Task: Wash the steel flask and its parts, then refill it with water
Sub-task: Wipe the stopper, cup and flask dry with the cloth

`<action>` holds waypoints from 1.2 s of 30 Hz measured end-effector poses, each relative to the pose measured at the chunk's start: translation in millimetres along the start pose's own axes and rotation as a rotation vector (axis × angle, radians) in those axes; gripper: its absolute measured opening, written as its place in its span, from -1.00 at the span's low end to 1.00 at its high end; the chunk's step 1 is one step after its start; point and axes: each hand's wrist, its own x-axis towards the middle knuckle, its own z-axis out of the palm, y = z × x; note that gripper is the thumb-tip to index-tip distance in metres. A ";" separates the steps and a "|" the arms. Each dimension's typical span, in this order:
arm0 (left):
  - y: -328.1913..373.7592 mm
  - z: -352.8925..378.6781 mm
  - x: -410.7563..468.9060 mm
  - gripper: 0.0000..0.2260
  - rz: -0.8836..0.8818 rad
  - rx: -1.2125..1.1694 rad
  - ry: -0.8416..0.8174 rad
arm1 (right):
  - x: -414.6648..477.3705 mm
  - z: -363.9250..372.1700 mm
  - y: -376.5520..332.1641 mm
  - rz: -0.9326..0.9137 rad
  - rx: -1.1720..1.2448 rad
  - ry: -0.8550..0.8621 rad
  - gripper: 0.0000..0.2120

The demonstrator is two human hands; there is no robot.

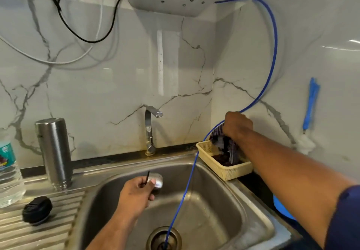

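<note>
Your left hand [136,193] grips the steel cap [156,181] over the sink [224,201], probably awaiting wiping | your right hand [237,125] clutches a cloth [224,144] above the basket [229,171] at the sink's right rear corner | the flask [54,152] stands upside down left of the sink, apparently draining.

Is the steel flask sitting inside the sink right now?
No, the steel flask stands on the draining board to the left of the sink.
</note>
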 end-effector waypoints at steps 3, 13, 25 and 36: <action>2.5 -1.8 0.4 -0.87 -0.018 -0.040 0.038 | 13.1 -38.7 5.8 0.037 0.171 0.154 -0.67; 44.3 -21.2 -20.1 -0.86 0.018 -0.157 0.162 | -12.8 -115.0 -17.2 0.056 1.063 0.339 -0.63; 63.1 -59.8 -37.8 -0.89 -0.009 -0.422 0.268 | -88.3 -50.2 -76.1 -0.034 1.689 -0.772 -0.39; 65.0 -60.6 -29.3 -0.85 0.106 -0.443 0.233 | -146.1 -9.0 -115.1 -0.292 1.925 -0.381 -0.77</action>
